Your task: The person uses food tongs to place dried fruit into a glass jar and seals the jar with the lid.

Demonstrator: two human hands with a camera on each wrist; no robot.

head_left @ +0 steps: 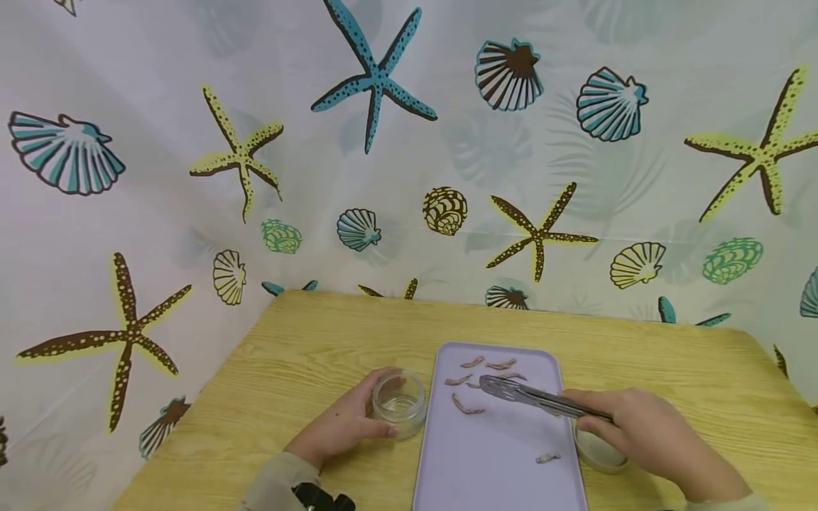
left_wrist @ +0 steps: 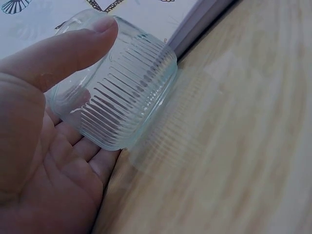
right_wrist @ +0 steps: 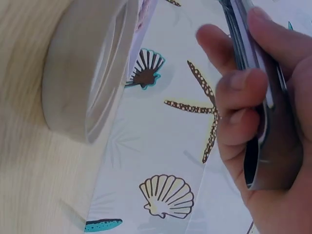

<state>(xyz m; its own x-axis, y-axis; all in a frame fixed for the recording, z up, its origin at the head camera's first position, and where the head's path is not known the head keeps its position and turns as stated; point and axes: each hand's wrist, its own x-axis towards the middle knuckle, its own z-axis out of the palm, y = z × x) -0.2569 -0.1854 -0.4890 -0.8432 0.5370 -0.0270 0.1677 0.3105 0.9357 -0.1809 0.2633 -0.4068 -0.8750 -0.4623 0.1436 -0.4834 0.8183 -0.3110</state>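
My left hand [head_left: 345,427] holds a small clear glass jar [head_left: 400,427] at the left edge of a lavender tray [head_left: 495,465]. In the left wrist view the jar's ribbed side [left_wrist: 126,92] shows, thumb on one side and fingers behind and below. My right hand [head_left: 645,429] grips metal tongs [head_left: 552,402], fingers wrapped round the handle [right_wrist: 280,151]. The tongs' tips reach over the tray's upper part, among several thin brown dried strips [head_left: 469,406]. They overlap some strips in this view; I cannot tell whether they pinch one. A smaller greyish piece [head_left: 547,458] lies lower on the tray.
A round shallow lid-like piece [head_left: 602,453] lies on the wooden table [head_left: 300,369] right of the tray, partly under my right hand. It stands close in the right wrist view as a pale ring [right_wrist: 70,83]. A shell-and-starfish curtain [head_left: 409,170] hangs behind the table.
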